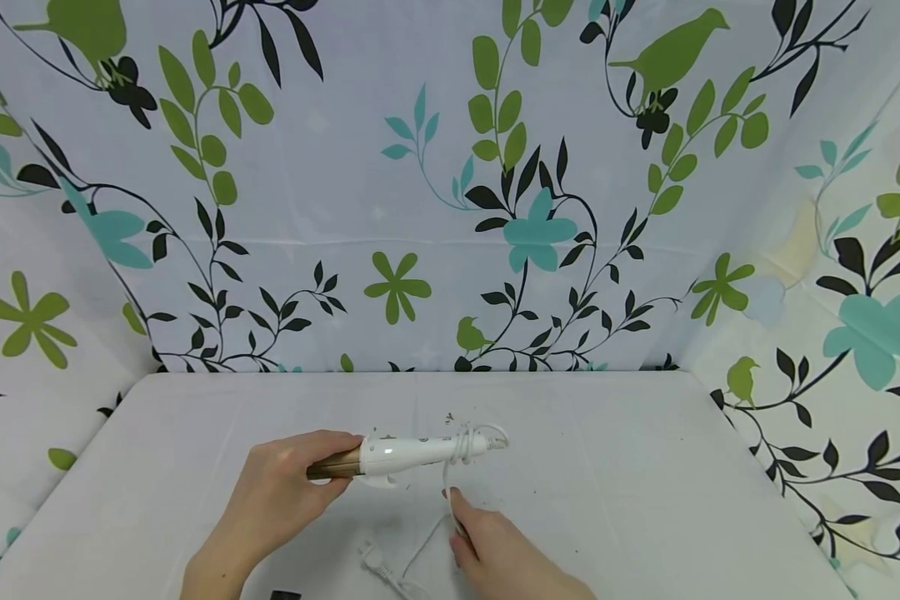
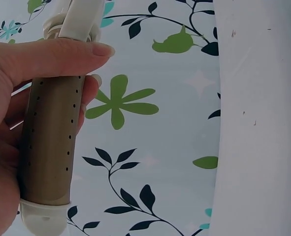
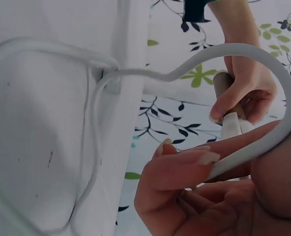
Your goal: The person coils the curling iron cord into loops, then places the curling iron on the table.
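A curling iron (image 1: 401,454) with a white handle and a brown-gold barrel lies roughly level over the white table. My left hand (image 1: 285,483) grips the barrel (image 2: 51,137), which shows rows of small dark holes and a white tip in the left wrist view. Several turns of white cord (image 1: 462,443) wrap the handle's far end. From there the cord runs down to my right hand (image 1: 498,546), which pinches it between thumb and fingers. In the right wrist view a loop of this cord (image 3: 234,49) arches over that hand. The white plug (image 1: 375,560) lies nearer me, between both hands.
The white tabletop (image 1: 630,467) spreads under both hands, with small dark specks on it. A patterned cloth (image 1: 330,208) with leaves, birds and flowers hangs behind and on both sides. A small dark piece (image 1: 285,595) shows at the bottom edge, by my left forearm.
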{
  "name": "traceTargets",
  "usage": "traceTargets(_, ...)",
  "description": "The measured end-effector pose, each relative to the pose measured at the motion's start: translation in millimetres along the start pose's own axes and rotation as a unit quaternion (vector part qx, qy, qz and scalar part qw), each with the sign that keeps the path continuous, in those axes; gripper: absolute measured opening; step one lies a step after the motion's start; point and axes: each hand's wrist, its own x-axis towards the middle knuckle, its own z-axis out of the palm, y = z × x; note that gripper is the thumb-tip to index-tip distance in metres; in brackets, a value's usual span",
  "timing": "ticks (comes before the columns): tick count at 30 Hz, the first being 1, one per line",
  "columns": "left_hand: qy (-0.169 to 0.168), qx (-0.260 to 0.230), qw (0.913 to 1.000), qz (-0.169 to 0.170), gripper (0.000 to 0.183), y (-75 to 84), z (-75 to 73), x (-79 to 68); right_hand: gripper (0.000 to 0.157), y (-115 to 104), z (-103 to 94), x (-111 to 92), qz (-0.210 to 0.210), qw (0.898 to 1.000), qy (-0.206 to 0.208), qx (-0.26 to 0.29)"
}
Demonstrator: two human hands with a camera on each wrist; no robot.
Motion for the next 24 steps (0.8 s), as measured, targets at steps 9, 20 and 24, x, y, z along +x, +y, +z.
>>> traceTargets(9, -0.009, 0.021, 0.9997, -0.010, 0.058, 0.4, 1.6, -0.2, 0.047, -7, 3.7, -2, -0.024, 0.999, -0.026, -0.039)
traceTargets(20, -0.043, 0.028, 0.9970, -0.057, 0.056, 3.3, 1.9, -1.3, 0.026, -19, -8.2, -15, -0.058, 0.991, 0.048, -0.113)
traceTargets(24, -0.058, 0.032, 0.9953, -0.072, 0.055, 4.9, 0.7, -1.1, 0.018, -24, -16.3, -23, -0.100, 0.982, 0.103, -0.121)
